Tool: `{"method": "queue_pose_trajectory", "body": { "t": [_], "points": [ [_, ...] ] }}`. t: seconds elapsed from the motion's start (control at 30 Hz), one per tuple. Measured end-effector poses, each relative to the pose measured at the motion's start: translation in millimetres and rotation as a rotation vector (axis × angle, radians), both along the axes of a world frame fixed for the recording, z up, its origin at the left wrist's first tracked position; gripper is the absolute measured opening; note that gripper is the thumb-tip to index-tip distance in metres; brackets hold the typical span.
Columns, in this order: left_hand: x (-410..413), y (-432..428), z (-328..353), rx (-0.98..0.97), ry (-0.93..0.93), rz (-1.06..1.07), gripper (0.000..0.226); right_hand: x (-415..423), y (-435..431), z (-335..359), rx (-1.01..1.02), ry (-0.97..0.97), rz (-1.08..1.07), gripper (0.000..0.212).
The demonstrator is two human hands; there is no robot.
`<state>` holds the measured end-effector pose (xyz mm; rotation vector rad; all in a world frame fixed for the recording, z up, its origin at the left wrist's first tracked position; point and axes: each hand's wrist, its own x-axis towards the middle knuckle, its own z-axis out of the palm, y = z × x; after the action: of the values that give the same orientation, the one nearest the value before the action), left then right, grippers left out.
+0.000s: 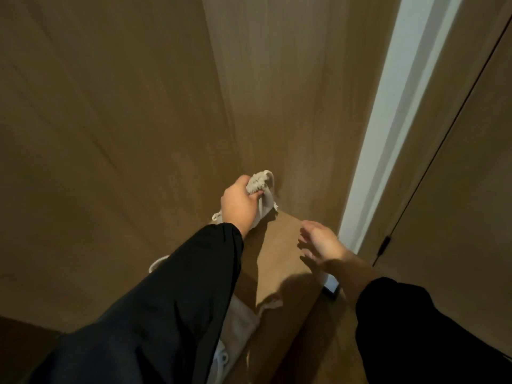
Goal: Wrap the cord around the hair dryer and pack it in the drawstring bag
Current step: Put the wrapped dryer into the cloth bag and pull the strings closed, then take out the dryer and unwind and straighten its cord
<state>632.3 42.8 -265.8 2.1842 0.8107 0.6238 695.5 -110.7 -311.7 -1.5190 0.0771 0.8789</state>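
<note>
We held the drawstring bag (263, 202) by its gathered neck, our left hand (239, 207) closed around the bunched beige cloth, with the puckered top showing just past the fingers. The bag stood at the far end of a narrow wooden shelf (279, 256), close to the corner where the shelf met the wooden panels behind it. A pale cord loop (270, 176) rose over the bunched top, and a frayed cord end (216, 216) stuck out on the near side of the left wrist. We could not see the hair dryer or its cord anywhere; whether it sat inside the bag could not be told. Our right hand (321, 242) hung open above the right edge of the shelf, fingers spread and gripping nothing, well apart from the bag. Both forearms wore black sleeves (177, 300), the right one pushed back from the wrist. More pale cloth (238, 322) lay at the near end of the shelf, partly under the left sleeve. A white strip (393, 120) ran up the wall on the right.
</note>
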Motion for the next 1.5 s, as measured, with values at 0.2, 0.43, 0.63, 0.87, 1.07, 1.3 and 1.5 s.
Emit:
{"method": "queue_pose_trajectory", "body": {
  "t": [0.2, 0.43, 0.63, 0.87, 1.07, 1.3, 1.5],
  "points": [
    [-7.6, -48.9, -59.4, -0.133, 0.230, -0.204, 0.048, 16.1, -14.2, -27.0, 0.241, 0.352, -0.149, 0.054],
    [-50.4, -24.9, -112.0, 0.310, 0.584, -0.397, 0.054, 3.7, -17.3, -51.3, 0.196, 0.419, -0.118, 0.037],
    [-53.2, -14.6, -130.0, 0.466, 0.742, -0.481, 0.061, -2.4, 3.6, -71.0, 0.024, 0.281, -0.043, 0.036],
    [-31.9, 6.7, -132.8, 0.494, 0.774, -0.359, 0.058, 15.4, 33.6, -95.5, 0.083, 0.238, -0.254, 0.046],
    [-30.2, 20.2, -126.4, 0.471, 0.775, -0.373, 0.058, 14.9, 37.7, -100.5, -0.444, -0.266, -0.149, 0.039],
    [-77.2, -29.7, -104.9, 0.412, 0.624, -0.297, 0.056, -9.1, 10.7, -73.7, -0.304, -0.216, -0.038, 0.026],
    [-162.6, -61.6, -86.1, 0.370, 0.524, -0.098, 0.048, -65.7, -7.4, -40.4, -0.192, -0.184, 0.095, 0.027]
  ]
}}
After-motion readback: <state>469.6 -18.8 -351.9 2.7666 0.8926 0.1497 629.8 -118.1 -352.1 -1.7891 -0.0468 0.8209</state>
